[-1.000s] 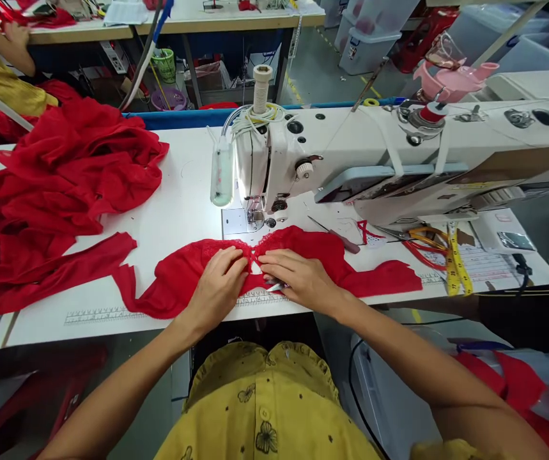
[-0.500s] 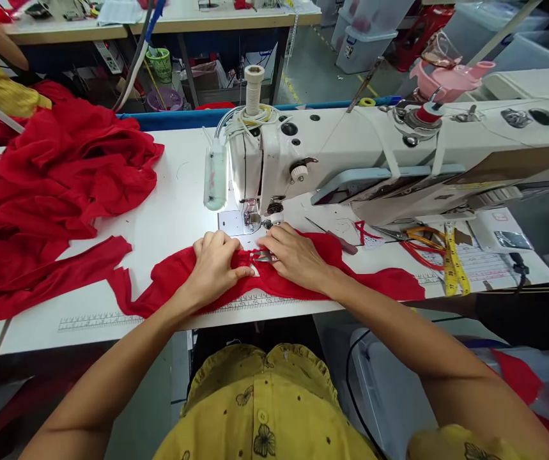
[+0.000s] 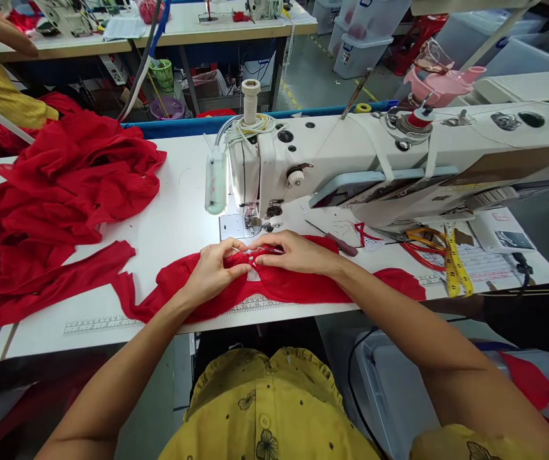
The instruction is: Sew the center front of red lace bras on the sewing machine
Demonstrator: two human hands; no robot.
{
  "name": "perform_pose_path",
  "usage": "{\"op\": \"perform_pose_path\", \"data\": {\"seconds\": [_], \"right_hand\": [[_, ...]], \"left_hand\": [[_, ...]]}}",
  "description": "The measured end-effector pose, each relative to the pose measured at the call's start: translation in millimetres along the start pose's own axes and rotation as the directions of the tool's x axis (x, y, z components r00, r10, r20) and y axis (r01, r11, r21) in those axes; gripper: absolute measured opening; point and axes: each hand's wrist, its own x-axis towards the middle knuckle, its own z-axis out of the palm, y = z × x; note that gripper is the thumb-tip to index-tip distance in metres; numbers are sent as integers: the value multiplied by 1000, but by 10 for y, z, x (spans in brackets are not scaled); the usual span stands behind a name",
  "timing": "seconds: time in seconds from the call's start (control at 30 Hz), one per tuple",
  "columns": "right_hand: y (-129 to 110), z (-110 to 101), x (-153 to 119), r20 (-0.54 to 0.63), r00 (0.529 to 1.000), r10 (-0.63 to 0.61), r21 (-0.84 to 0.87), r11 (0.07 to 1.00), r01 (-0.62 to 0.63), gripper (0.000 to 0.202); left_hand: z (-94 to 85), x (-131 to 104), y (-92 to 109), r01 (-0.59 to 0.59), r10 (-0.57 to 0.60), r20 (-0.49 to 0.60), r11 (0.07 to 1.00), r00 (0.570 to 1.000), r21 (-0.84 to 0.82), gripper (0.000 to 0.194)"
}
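A length of red fabric (image 3: 303, 284) lies along the front of the sewing table, with a narrow gathered part between my two hands. My left hand (image 3: 216, 268) pinches this part from the left, thumb below and fingers above. From the right, my right hand (image 3: 298, 252) has its fingers closed at the same part, and small metal thread snips (image 3: 273, 250) show between its thumb and fingers. Their handles are hidden in the hand. A small white gap shows in the fabric near my thumbs. Just behind my hands is the sewing machine's (image 3: 274, 153) needle area.
A big heap of red fabric (image 3: 77, 172) covers the table's left side. To the right lie a seam ripper-like pointed tool (image 3: 336, 241), orange-handled scissors (image 3: 422, 237) and a yellow tape measure (image 3: 454, 262). A ruler strip (image 3: 101, 324) runs along the front edge. Another person's arm (image 3: 3, 32) is at upper left.
The snip blades lay out across the fabric before; now they are drawn back into my right hand. Both hands have tilted up and pinch the fabric nearer its upper edge.
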Motion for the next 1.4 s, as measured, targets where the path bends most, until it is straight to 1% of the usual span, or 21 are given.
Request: {"op": "perform_pose_path", "data": {"seconds": [0.13, 0.2, 0.37, 0.53, 0.67, 0.8, 0.87, 0.9, 0.97, 1.03, 1.07, 1.1, 1.17, 1.23, 1.3, 1.4], "right_hand": [[-24, 29, 17, 1, 1000, 11, -16, 1000, -11, 18], [-33, 28, 22, 14, 1000, 1, 2, 1000, -1, 16], [-29, 13, 20, 25, 1000, 0, 107, 994, -2, 14], [-38, 22, 19, 54, 997, 55, 223, 973, -66, 16], [-53, 20, 19, 64, 994, 85, 245, 965, -98, 16], [-58, 8, 17, 64, 993, 100, 236, 965, -113, 16], [-61, 11, 25, 52, 993, 103, 181, 977, -111, 15], [-62, 17, 33, 37, 994, 99, 128, 986, -103, 14], [-60, 41, 58, -29, 997, 71, -36, 997, -72, 11], [-53, 74, 88, -106, 994, 16, -203, 978, -38, 12], [-49, 90, 100, -136, 991, -12, -254, 967, -24, 12], [-46, 102, 109, -153, 988, -35, -276, 961, -9, 12], [-45, 111, 112, -155, 987, -49, -249, 969, 9, 10], [-52, 94, 101, -138, 990, -27, -178, 984, 2, 9], [-62, 56, 88, -105, 994, -1, -98, 995, -9, 11], [-56, -10, 87, 20, 1000, -22, 41, 999, 21, 15]], "left_hand": [[-25, -7, 42, -18, 19, 71, 1000, 997, -16, 22], [-40, -11, 69, -19, 22, 88, 999, 996, -27, 23], [-55, -21, 100, -2, 9, 76, 996, 997, -93, 24], [-40, -23, 97, 25, -10, 83, 985, 996, -173, 25], [-37, -22, 94, 55, -40, 84, 979, 996, -194, 26], [-35, -25, 83, 49, -37, 67, 982, 997, -184, 26], [-18, -22, 69, 35, -26, 63, 988, 998, -147, 26], [-4, -16, 61, 23, -18, 54, 994, 998, -103, 26], [27, 8, 48, -6, 7, -5, 998, 1000, 56, 24], [41, 45, 48, -30, 48, -68, 970, 997, 240, 22], [35, 65, 56, -42, 67, -74, 952, 995, 305, 20], [19, 84, 67, -55, 77, -52, 939, 996, 338, 19], [-39, 112, 95, -73, 62, 44, 947, 997, 313, 19], [-108, 120, 119, -53, 26, 120, 972, 992, 227, 18], [-157, 115, 126, -24, 3, 139, 989, 990, 148, 18], [-171, 99, 111, -13, -1, 122, 994, 993, 112, 17]]}}
